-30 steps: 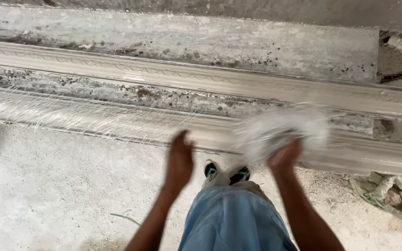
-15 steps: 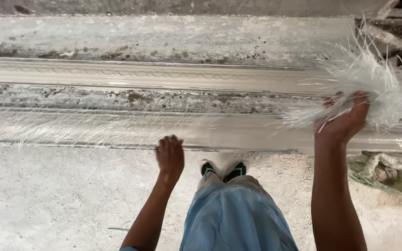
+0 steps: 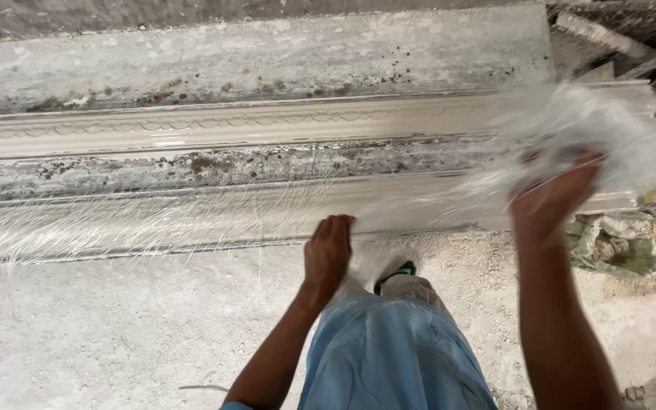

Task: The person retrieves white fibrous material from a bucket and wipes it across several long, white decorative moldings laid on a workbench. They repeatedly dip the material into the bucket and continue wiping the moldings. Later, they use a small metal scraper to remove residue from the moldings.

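A long moulded plaster cornice strip (image 3: 214, 125) runs left to right across the floor, and a second long strip overlaid with loose glass fibres (image 3: 153, 220) lies parallel just in front of it. The person's left hand (image 3: 328, 250) rests at the near edge of that front strip. The right hand (image 3: 552, 201), further right and raised, grips a bunch of white fibre strands (image 3: 601, 133). A crumpled sack (image 3: 613, 247) lies on the floor at the right.
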